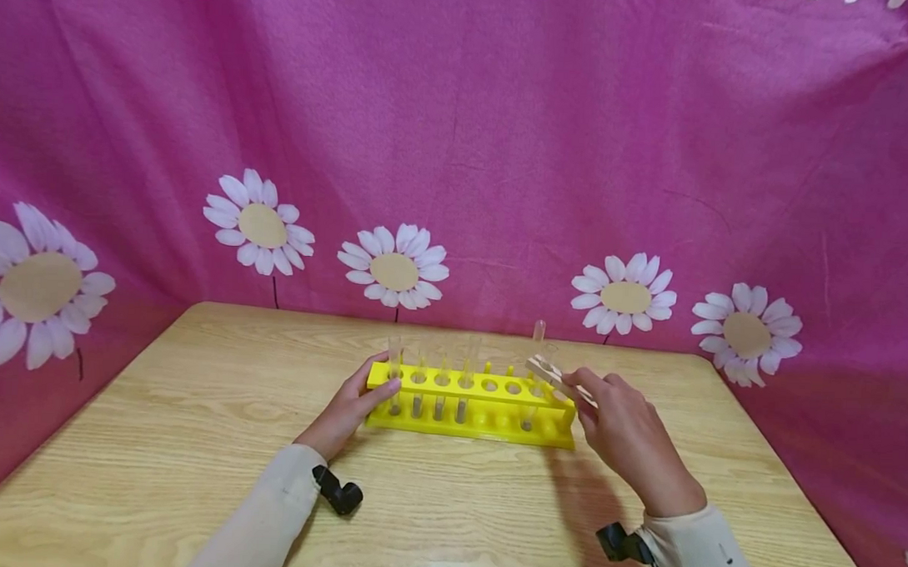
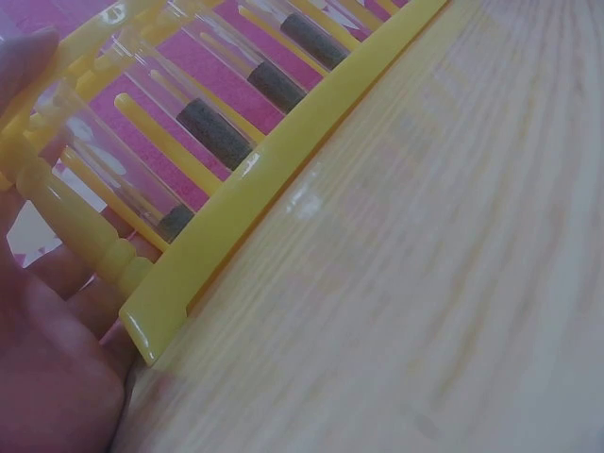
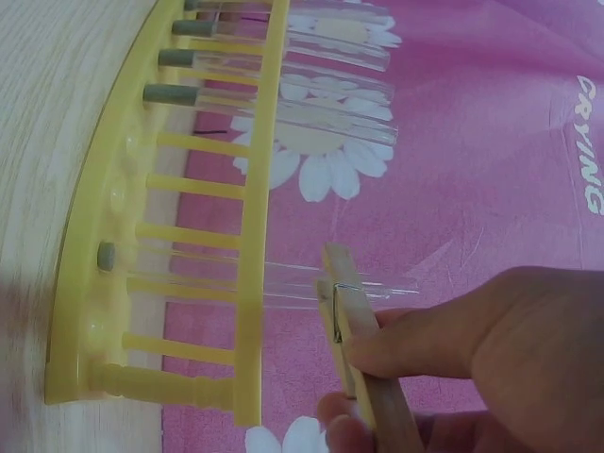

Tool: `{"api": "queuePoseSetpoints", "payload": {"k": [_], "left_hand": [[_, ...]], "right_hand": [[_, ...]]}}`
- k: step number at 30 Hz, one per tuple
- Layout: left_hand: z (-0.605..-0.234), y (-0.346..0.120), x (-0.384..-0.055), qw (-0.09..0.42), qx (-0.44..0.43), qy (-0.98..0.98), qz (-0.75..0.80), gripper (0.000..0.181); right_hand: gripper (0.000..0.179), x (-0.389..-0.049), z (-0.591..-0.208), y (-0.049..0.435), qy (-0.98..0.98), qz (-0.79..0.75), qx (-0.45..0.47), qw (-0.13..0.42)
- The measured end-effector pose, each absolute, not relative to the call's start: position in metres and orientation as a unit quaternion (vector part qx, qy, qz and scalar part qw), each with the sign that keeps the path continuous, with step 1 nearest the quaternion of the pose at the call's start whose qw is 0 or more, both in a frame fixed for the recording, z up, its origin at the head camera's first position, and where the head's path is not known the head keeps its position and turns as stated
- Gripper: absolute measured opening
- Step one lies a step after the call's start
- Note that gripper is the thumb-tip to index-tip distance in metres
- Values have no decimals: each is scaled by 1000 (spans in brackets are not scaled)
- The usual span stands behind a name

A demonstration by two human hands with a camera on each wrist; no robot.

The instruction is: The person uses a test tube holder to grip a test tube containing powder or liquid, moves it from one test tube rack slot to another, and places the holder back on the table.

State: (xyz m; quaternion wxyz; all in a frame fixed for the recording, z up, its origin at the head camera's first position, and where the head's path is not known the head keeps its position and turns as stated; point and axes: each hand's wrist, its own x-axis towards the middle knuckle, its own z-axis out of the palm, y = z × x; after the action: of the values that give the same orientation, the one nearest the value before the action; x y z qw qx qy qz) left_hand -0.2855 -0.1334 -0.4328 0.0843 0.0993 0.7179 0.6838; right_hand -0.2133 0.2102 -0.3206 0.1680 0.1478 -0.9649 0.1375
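Observation:
A yellow test tube rack [image 1: 486,436] stands on the table. My left hand [image 1: 348,409] grips its left end, thumb on the top bar. Several clear test tubes with dark grey contents stand toward that end, among them one test tube [image 3: 176,94]. My right hand [image 1: 622,423] pinches a wooden test tube clamp [image 3: 363,340] above the rack's right end. The clamp's tip lies at the upper part of a separate test tube [image 3: 274,274], which has a little grey matter [image 3: 106,256] at its bottom. Whether the clamp's jaws enclose that tube, I cannot tell.
Yellow pegs [image 3: 193,187] line the back of the rack. Behind its right end, a clear rounded tube end [image 1: 539,330] sticks up. A pink cloth with white daisies [image 1: 459,150] surrounds the wooden table [image 1: 431,516] at the back and sides.

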Motion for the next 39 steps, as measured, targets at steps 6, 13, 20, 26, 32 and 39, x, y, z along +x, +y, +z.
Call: {"api": "queuePoseSetpoints", "payload": {"k": [6, 13, 20, 26, 32, 39], "left_hand": [[-432, -133, -284, 81, 97, 720, 682, 66], [-431, -133, -285, 83, 88, 731, 672, 72], [-431, -132, -285, 81, 86, 730, 673, 71], [-430, -132, -283, 82, 89, 729, 674, 65], [-430, -132, -284, 82, 88, 731, 672, 66], [-430, -132, -284, 82, 83, 735, 668, 65]], "right_hand": [[29, -214, -321, 211, -967, 140, 152, 151], [33, -215, -321, 212, -970, 146, 149, 124], [31, -215, -322, 213, -969, 146, 158, 118], [29, -216, -322, 212, -972, 147, 154, 102], [29, -218, -322, 213, -973, 150, 151, 93], [30, -221, -324, 213, -973, 178, 128, 79]]}}
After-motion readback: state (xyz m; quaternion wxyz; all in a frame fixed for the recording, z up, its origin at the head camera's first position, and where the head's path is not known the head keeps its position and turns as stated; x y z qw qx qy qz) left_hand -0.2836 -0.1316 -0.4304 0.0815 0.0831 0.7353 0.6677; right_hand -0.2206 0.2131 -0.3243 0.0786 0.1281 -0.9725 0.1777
